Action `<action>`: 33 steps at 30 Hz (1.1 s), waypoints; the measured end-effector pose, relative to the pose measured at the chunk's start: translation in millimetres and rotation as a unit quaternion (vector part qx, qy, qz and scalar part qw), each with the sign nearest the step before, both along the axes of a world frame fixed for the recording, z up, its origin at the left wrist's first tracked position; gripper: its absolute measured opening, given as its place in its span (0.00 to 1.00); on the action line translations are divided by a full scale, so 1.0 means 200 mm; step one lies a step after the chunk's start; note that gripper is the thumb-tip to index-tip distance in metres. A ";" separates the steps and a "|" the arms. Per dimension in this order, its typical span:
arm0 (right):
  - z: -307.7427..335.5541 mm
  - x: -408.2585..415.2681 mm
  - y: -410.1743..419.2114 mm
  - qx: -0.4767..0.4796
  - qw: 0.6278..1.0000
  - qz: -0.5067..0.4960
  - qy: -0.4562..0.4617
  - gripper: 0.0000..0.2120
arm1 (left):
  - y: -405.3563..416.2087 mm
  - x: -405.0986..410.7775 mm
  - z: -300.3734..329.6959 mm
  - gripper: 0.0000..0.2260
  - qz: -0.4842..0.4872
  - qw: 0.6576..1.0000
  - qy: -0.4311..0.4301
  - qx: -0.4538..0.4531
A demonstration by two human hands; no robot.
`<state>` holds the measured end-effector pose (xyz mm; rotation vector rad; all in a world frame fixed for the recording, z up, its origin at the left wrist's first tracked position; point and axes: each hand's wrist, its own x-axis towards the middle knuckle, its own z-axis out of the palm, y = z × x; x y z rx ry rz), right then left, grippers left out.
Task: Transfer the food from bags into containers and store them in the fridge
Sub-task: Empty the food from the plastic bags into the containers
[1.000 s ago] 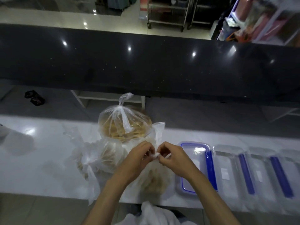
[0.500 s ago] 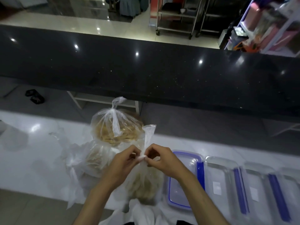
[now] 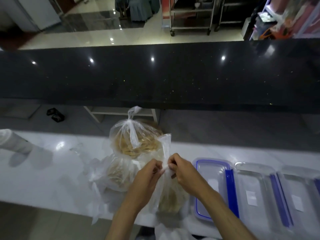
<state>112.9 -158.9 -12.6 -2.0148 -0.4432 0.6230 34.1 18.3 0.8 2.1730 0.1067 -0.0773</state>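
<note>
I see clear, whitish plastic bags [image 3: 131, 135] showing pale golden-tan food [image 3: 126, 146] through the film, all on a glossy white counter [image 3: 43, 179]. The nearest container [image 3: 210, 186] is see-through with a bright blue rim seal and blue clip, and its neighbours [image 3: 254, 193] carry darker blue strips and small white labels. Behind runs a black ledge [image 3: 155, 77] flecked with tiny gold specks

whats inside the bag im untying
Pale tan food shows through the clear bag, low down near the counter edge. Its exact kind is unclear, and both hands cover the knot.
</note>
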 end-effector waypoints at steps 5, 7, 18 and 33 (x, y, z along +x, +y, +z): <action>-0.05 -0.07 -0.04 -0.005 1.000 -0.019 -0.004 0.08 | -0.05 -0.04 -0.05 0.08 0.011 0.985 -0.070 0.154; -0.05 -0.07 -0.06 -0.004 1.000 -0.024 -0.010 0.09 | -0.09 -0.04 -0.05 0.07 0.032 0.987 -0.060 0.144; -0.04 -0.05 -0.10 0.068 0.998 0.014 -0.011 0.04 | -0.11 -0.11 -0.08 0.05 0.040 0.991 -0.080 0.096; -0.04 0.01 -0.12 0.040 0.995 -0.082 -0.045 0.06 | -0.15 -0.08 0.01 0.02 -0.004 0.996 -0.010 -0.089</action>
